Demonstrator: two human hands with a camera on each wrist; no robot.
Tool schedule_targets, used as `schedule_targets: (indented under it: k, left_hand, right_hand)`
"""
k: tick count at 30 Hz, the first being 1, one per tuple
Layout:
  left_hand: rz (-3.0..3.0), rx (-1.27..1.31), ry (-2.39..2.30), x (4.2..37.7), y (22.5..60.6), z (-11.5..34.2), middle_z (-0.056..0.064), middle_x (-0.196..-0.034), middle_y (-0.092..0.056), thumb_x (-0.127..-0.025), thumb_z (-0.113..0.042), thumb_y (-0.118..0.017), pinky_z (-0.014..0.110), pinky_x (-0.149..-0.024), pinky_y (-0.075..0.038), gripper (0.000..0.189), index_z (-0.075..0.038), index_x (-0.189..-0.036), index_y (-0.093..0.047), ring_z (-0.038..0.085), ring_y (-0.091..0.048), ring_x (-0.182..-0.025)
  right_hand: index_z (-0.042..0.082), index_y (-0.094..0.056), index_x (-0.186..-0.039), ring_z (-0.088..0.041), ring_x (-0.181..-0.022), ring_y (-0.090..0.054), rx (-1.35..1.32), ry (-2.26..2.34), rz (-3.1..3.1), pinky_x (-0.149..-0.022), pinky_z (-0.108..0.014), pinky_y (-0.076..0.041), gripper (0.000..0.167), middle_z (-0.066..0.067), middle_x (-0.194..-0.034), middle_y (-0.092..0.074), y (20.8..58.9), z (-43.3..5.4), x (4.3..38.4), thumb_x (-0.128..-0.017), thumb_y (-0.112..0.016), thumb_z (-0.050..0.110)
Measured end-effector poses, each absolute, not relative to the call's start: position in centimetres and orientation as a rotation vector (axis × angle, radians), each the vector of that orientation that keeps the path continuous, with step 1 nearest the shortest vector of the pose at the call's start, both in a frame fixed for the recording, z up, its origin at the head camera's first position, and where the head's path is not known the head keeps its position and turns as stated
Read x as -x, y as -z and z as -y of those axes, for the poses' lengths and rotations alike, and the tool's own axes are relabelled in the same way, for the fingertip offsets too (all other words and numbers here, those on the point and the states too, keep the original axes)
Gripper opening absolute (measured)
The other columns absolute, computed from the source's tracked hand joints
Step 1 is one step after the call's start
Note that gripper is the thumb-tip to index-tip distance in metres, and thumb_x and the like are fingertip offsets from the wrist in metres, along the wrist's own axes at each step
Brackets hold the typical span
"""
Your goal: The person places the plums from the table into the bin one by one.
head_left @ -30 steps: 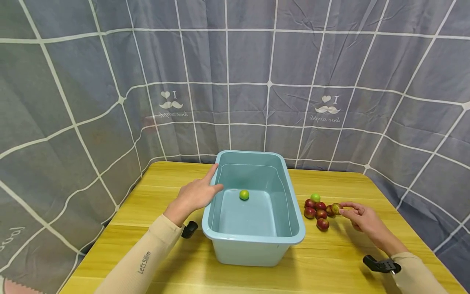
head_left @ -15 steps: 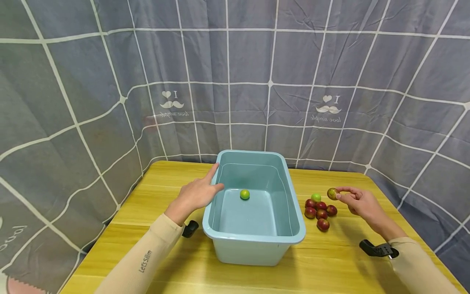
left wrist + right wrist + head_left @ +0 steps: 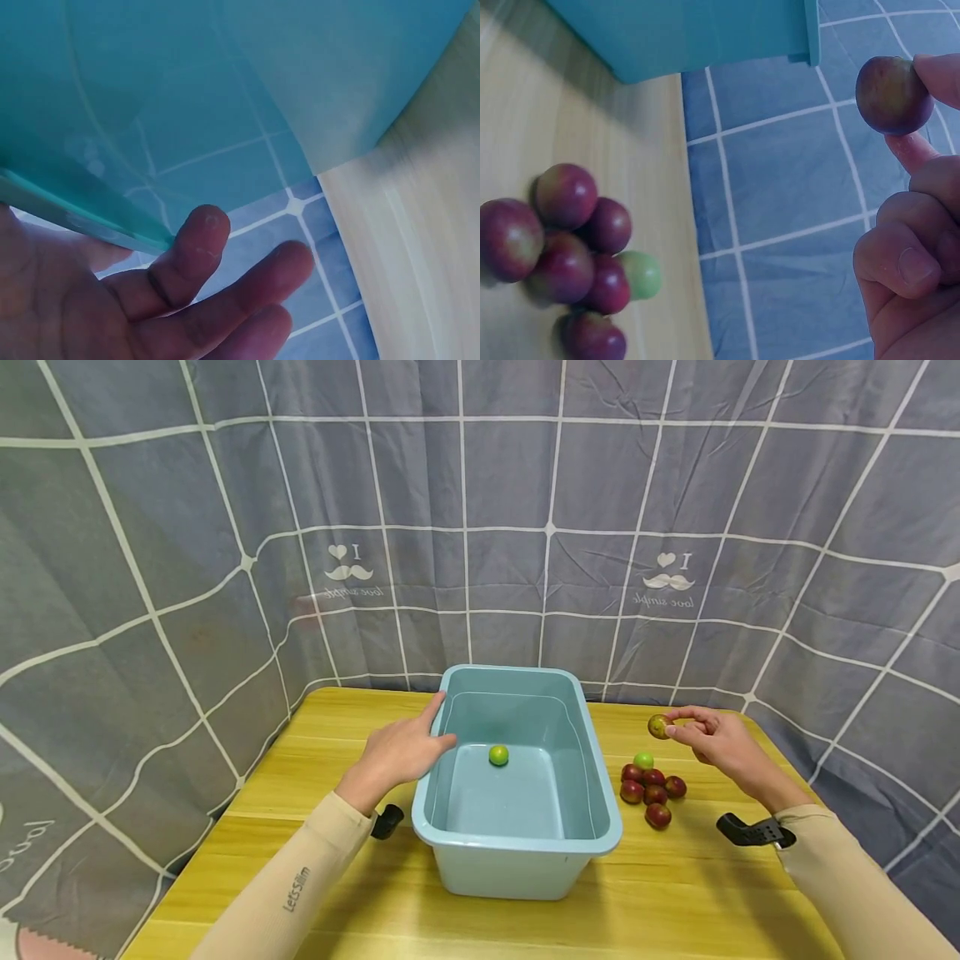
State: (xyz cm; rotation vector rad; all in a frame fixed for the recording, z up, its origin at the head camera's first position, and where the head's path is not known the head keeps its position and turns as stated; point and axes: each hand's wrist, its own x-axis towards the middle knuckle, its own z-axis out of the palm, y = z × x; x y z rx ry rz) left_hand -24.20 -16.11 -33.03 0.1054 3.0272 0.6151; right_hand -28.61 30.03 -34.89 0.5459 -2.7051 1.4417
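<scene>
My right grip pinches a plum at its fingertips, my left grip lies spread against the blue tub; only the head view shows the green fruit inside.

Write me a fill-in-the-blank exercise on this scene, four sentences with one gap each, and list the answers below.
1. The right hand pinches a held fruit between a finger and the ____.
2. In the head view, the left hand touches the tub at its ____ side.
3. The lone fruit inside the tub is coloured ____.
4. The dark red fruits lying on the table number ____.

Missing words: thumb; left; green; six.
</scene>
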Motion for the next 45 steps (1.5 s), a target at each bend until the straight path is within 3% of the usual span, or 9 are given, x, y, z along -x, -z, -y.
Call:
schedule_targets:
  k: [4,9,14,18,26,32,45]
  left_hand:
    - [-3.085,-0.139,-0.545,24.3,32.5,16.0,0.006,-0.1,-0.07,-0.091,-0.059,-0.051,0.037,-0.055,-0.042,0.085,-0.028,-0.163,-0.018,0.022,-0.059,-0.072]
    - [-3.124,-0.13,-0.552,24.6,32.3,15.8,0.006,-0.096,-0.069,-0.091,-0.059,-0.052,0.038,-0.055,-0.043,0.083,-0.024,-0.161,-0.027,0.022,-0.06,-0.072]
    - [-3.158,-0.117,-0.534,24.6,32.5,15.4,0.011,-0.114,-0.07,-0.092,-0.058,-0.05,0.038,-0.058,-0.044,0.081,-0.02,-0.16,-0.028,0.024,-0.063,-0.08]
    - [-3.172,-0.124,-0.566,24.6,32.7,15.2,0.01,-0.116,-0.069,-0.093,-0.056,-0.051,0.038,-0.058,-0.044,0.079,-0.021,-0.16,-0.028,0.025,-0.063,-0.081]
    - [-3.143,-0.116,-0.64,24.7,33.1,15.4,0.011,-0.136,-0.06,-0.093,-0.054,-0.051,0.05,-0.077,-0.051,0.079,-0.024,-0.16,-0.025,0.032,-0.061,-0.114]
    - [-3.12,-0.115,-0.64,24.6,33.2,15.4,0.013,-0.14,-0.057,-0.094,-0.053,-0.05,0.055,-0.083,-0.05,0.079,-0.025,-0.162,-0.021,0.034,-0.058,-0.12]
    - [-3.106,-0.092,-0.586,24.5,33.0,15.4,0.014,-0.14,-0.058,-0.095,-0.055,-0.047,0.052,-0.079,-0.05,0.08,-0.028,-0.163,-0.016,0.034,-0.059,-0.118]
  right_hand:
    - [0.002,-0.059,-0.128,-0.018,-0.047,-0.03,-0.568,-1.412,2.725,-0.05,-0.034,-0.034,0.042,0.004,-0.057,-0.032,34.0,-29.4,29.0,-0.1,-0.063,0.033]
    - [0.007,-0.06,-0.129,-0.02,-0.048,-0.029,-0.566,-1.417,2.749,-0.052,-0.035,-0.034,0.044,0.004,-0.057,-0.031,33.5,-28.7,29.4,-0.099,-0.063,0.039]
    - [0.006,-0.061,-0.128,-0.021,-0.048,-0.031,-0.604,-1.398,2.73,-0.052,-0.035,-0.034,0.042,0.003,-0.058,-0.033,33.1,-28.1,29.8,-0.099,-0.063,0.037]
    - [0.005,-0.062,-0.127,-0.021,-0.048,-0.033,-0.643,-1.371,2.717,-0.053,-0.035,-0.035,0.039,0.002,-0.058,-0.035,32.4,-27.5,30.0,-0.1,-0.063,0.034]
    - [0.008,-0.062,-0.126,-0.017,-0.054,-0.038,-0.654,-1.353,2.763,-0.052,-0.034,-0.036,0.041,0.002,-0.062,-0.039,31.3,-25.6,30.8,-0.098,-0.066,0.038]
    - [0.01,-0.065,-0.122,-0.017,-0.055,-0.039,-0.692,-1.251,2.789,-0.054,-0.033,-0.037,0.04,0.001,-0.063,-0.039,30.6,-24.3,31.7,-0.097,-0.066,0.04]
    - [0.011,-0.069,-0.118,-0.013,-0.052,-0.031,-0.85,-1.14,2.86,-0.059,-0.032,-0.036,0.036,0.001,-0.061,-0.037,28.3,-20.3,33.6,-0.096,-0.066,0.04]
